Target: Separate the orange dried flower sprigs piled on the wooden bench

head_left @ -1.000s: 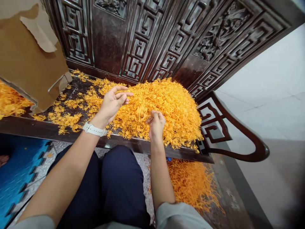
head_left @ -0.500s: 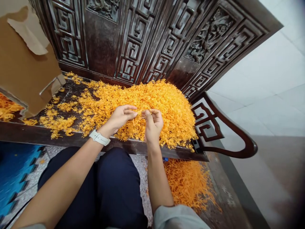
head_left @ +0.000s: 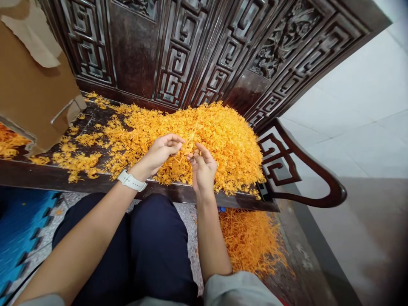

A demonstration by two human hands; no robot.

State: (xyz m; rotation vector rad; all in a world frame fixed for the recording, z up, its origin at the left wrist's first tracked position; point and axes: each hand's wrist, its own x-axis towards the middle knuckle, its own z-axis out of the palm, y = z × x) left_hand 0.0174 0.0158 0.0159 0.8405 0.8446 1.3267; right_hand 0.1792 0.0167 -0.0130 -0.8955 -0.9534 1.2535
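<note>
My left hand, with a pale watch band on its wrist, hovers over a heap of small yellow-orange plastic pieces. Its fingers and thumb are slightly apart, and nothing plainly sits between them. To its right is my right hand, index finger raised, the other fingers curled towards the thumb. A thin orange plastic strand shows between the hands and appears to be pinched at the right fingertips. Against the same-coloured heap its ends are hard to make out.
The heap lies on a dark wooden bench with a carved back and a curved armrest at right. A cardboard box stands at left. Tangled orange strands lie below the bench. Blue matting covers floor at left.
My hands have moved slightly apart, and the piece held between both sets of fingertips is no longer there. A thin strand now shows between them. My right index finger has lifted.
</note>
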